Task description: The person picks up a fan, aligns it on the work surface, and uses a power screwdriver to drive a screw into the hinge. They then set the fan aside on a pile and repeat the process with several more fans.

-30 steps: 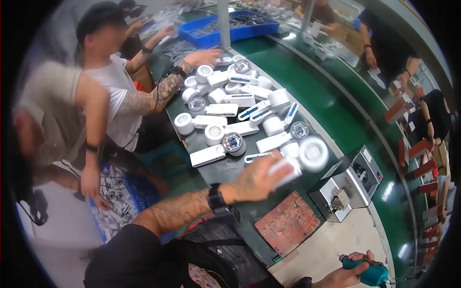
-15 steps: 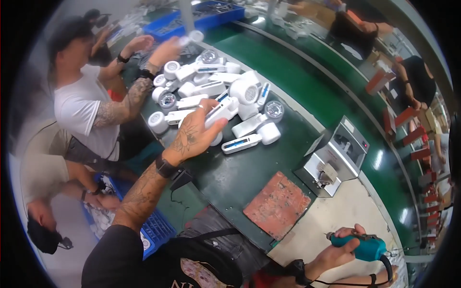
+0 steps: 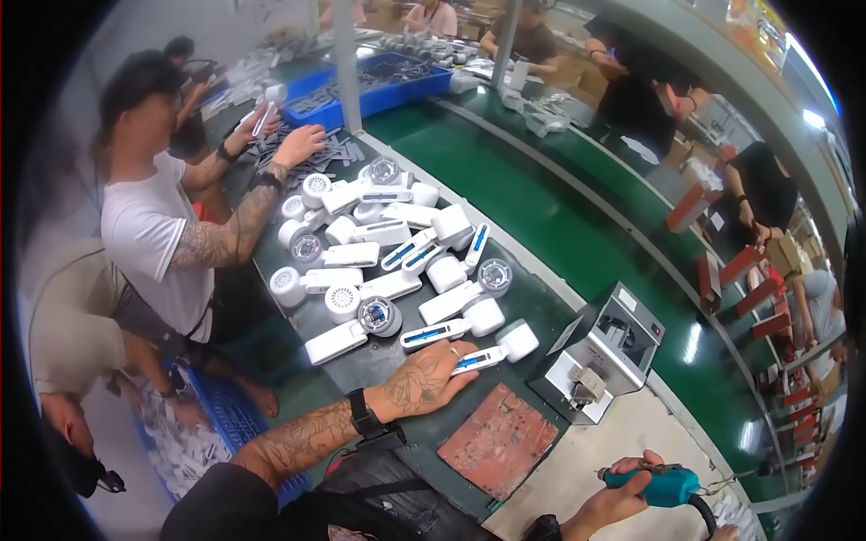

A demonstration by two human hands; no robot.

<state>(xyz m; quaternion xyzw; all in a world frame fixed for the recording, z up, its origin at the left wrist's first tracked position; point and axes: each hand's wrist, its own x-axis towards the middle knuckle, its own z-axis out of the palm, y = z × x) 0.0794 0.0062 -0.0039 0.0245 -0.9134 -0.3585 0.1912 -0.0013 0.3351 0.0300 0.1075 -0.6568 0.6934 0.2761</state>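
Observation:
My left hand (image 3: 422,382) is closed around the handle of a white handheld fan (image 3: 518,342) just above the dark green bench, at the near side of a pile. Its round head points right, and a blue strip shows in the handle's slot. A similar white fan (image 3: 433,334) lies just beyond my fingers. Over on the right, my right hand (image 3: 622,500) grips a teal electric screwdriver (image 3: 672,487), its tip pointing left and its cord trailing down. Several more white fans (image 3: 383,232) lie heaped beyond my left hand, some with grille heads or open slots facing up.
A worn reddish-brown pad (image 3: 499,440) lies on the bench in front of me. Right of it stands a silver machine (image 3: 600,352). A green conveyor (image 3: 532,207) curves behind. At left, a co-worker (image 3: 149,216) handles a white part by grey strips (image 3: 311,153) and a blue tray (image 3: 374,90).
My left hand has come down from above the pile toward me and right, with a fan in it. The screwdriver has shifted slightly left. The co-worker's hands have drawn lower.

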